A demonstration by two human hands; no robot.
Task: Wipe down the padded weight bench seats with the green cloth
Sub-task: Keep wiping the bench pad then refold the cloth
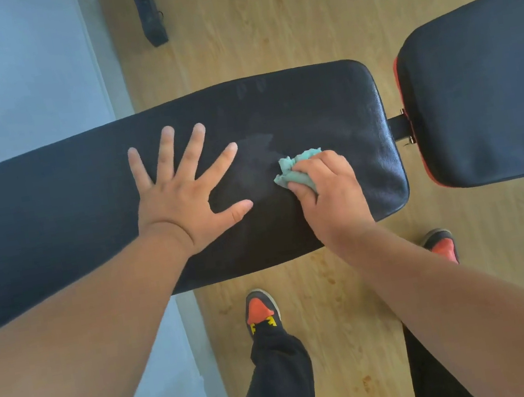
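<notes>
Wall: a pale blue-grey wall [4,77] is running down the left edge, meeting the floor along a light strip.
Long bench pad: a black padded bench pad [52,224] is lying crosswise through the middle of the view, its left end reaching over the wall side and its right end stopping just short of the second pad.
Left hand: the left hand [181,197] is resting palm-down on the long bench pad, fingers straight and spread wide, thumb pointing toward the cloth; it is holding nothing.
Wiped patch: a faint dull smear [258,164] is showing on the leather between the two hands.
Green cloth: the green cloth [297,167] is sitting bunched on the right half of the long bench pad, its frilled edge sticking out from under the right hand.
Right hand: the right hand [331,187] is gripping the green cloth, fingers curled over it and the thumb pinching it from the left, pressing it down onto the pad.
Second pad: a black pad with a red edge [484,94] is lying at the right, apart from the long pad and joined to it by a dark bracket [398,127].
Floor: light wooden flooring [293,15] is showing around the bench, with a black frame foot [150,13] at the top.
Feet: two shoes with orange toes [259,308] are standing on the floor below the bench, under dark trouser legs.
</notes>
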